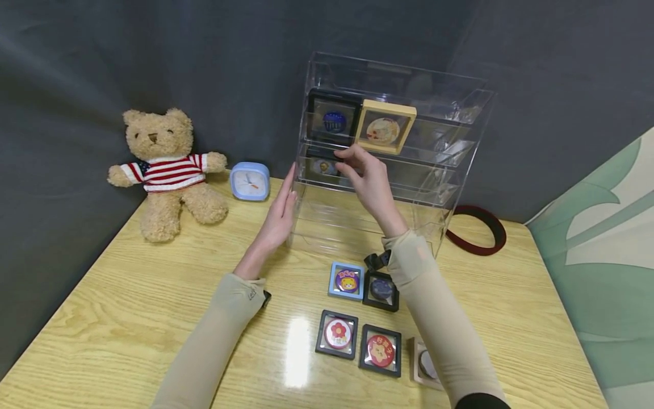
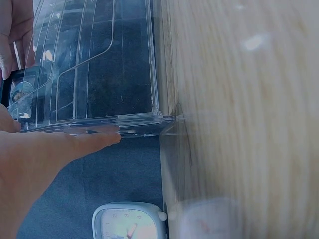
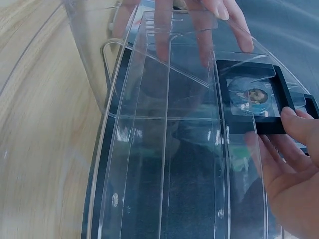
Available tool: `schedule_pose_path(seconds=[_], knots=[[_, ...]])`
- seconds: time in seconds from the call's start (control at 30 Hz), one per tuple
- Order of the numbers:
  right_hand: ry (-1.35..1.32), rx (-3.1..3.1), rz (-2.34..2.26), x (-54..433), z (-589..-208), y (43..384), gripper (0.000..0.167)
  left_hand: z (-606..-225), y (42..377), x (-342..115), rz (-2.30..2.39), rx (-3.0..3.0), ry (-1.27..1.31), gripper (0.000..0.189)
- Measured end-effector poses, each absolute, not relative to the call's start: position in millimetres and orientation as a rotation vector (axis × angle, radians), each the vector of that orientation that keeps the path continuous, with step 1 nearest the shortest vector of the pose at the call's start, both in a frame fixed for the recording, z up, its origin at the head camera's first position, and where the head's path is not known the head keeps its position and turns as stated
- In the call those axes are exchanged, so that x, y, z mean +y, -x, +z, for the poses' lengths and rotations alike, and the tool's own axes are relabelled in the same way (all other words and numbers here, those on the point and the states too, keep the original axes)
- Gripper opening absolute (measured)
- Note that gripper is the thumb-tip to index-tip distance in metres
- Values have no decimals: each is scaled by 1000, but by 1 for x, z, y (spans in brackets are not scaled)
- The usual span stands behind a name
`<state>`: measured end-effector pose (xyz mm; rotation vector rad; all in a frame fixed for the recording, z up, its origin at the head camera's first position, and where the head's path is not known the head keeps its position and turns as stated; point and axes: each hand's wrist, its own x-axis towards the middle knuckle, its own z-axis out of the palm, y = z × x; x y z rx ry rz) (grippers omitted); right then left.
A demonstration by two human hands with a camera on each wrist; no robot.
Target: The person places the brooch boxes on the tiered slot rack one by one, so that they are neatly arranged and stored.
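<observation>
A clear tiered display rack stands on the table. My left hand lies with straight fingers along the rack's left side, as the left wrist view also shows. My right hand pinches a black-framed badge by its right edge, in the second row at the left. In the right wrist view the thumb is on the front of the black frame with the fingers behind. Above it sit a black frame with a blue badge and a cream frame with a round badge.
Before the rack lie a blue frame, a dark-badge frame, a flower-badge frame, a red-badge frame and a beige frame. A teddy bear and blue clock stand left. A dark red band lies right.
</observation>
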<state>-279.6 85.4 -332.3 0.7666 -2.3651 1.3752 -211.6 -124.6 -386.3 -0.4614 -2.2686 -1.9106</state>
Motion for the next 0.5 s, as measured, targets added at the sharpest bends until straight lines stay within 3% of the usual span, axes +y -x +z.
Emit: schedule_pose_path(seconds=[0.5], knots=[[-906,-2379,1413,106,-333,270,47,-421,235,-127,-1853,-2246,473,60]])
